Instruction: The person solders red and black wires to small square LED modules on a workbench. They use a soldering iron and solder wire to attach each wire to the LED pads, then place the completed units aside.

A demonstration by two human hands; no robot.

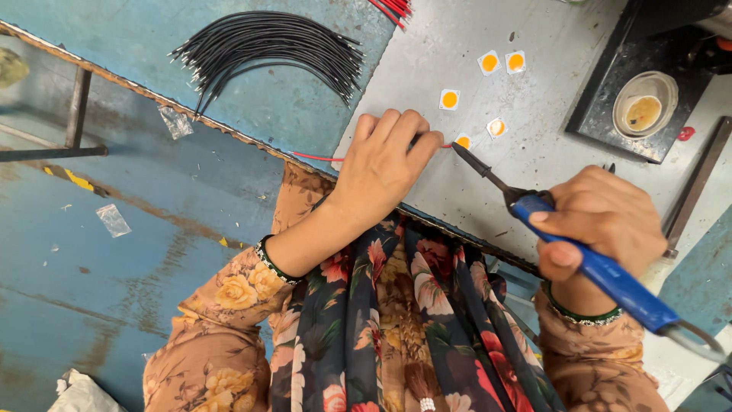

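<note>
Grey table over blue floor. Right hand wrapped round blue soldering iron, tip at yellow LED chip. Left hand pinching red wire beside that chip. Beyond: four more chips, black wire bundle, flux cup.

Soldering iron: blue handle, dark tip lying against small square LED chip, white with yellow centre. Red wire: thin, flat across grey sheet, meeting that chip.
</note>
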